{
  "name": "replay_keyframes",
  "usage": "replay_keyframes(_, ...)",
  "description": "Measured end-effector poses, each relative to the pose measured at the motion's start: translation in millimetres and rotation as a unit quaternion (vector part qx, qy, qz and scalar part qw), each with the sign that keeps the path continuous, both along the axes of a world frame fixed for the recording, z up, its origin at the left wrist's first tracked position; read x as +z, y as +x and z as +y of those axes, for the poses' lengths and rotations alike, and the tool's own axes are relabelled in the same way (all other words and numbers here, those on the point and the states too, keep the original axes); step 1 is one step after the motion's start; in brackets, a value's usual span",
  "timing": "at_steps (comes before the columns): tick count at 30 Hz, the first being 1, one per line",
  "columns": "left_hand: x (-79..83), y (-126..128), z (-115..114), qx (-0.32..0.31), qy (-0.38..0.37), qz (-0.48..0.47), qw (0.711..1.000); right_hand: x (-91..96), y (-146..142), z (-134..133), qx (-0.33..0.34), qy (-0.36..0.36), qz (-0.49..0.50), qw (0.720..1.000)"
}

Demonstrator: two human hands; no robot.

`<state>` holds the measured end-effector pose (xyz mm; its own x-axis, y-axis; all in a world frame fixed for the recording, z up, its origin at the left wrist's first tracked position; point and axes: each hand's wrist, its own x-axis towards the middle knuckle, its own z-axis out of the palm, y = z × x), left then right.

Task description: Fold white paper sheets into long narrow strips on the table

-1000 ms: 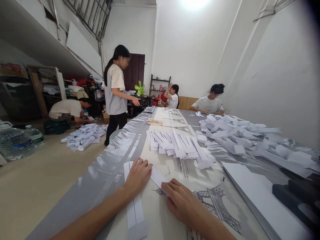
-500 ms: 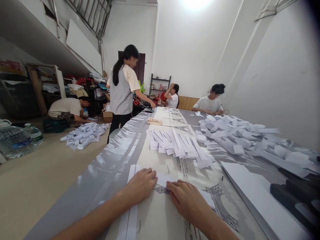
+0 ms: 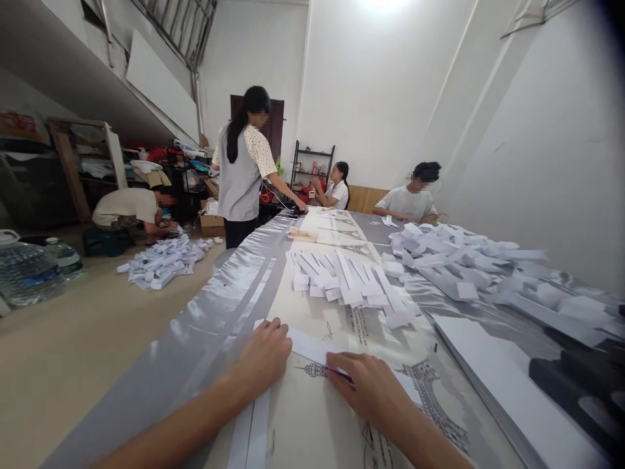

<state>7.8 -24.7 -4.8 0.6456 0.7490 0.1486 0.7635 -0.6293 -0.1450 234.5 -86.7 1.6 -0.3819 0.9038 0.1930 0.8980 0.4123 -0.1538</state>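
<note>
A white paper strip [image 3: 308, 344] runs slantwise between my hands, just above or on the printed tablecloth. My left hand [image 3: 267, 355] is closed on its left end, with the fingers curled together. The strip's right part passes under my right hand [image 3: 360, 385], whose thumb and fingers pinch it; its far end shows beyond the palm. Under my left wrist lie more long white strips [image 3: 250, 435], lengthwise along the table. Just ahead of my hands is a spread of white paper strips [image 3: 342, 279].
A large heap of strips [image 3: 449, 254] covers the right side, with stacked white sheets [image 3: 493, 365] and a dark object [image 3: 576, 384] nearer. One person [image 3: 239, 176] stands left of the table; others sit at its far end. Another crouches by a floor pile [image 3: 166, 260].
My left hand has slid left and slightly up along the strip, baring more of it between my hands. My right hand stays nearly in place. The standing person's arm has shifted slightly.
</note>
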Motion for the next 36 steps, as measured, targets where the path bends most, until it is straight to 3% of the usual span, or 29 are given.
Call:
replay_keyframes(14,-2.7,-27,30,-0.003,-0.006,-0.031,0.999,-6.7,16,11,0.044,0.009,0.047,0.998)
replay_keyframes(18,-3.7,-25,28,-0.016,0.020,-0.040,0.999,-9.1,18,13,0.061,0.013,0.022,0.998)
replay_keyframes(26,-2.6,-10,9,-0.150,0.002,-0.122,0.981,-16.3,20,14,0.133,0.097,-0.065,0.984)
replay_keyframes(36,-10.8,-9,10,-0.196,0.086,-0.081,0.973,-22.0,12,15,0.117,0.124,0.023,0.985)
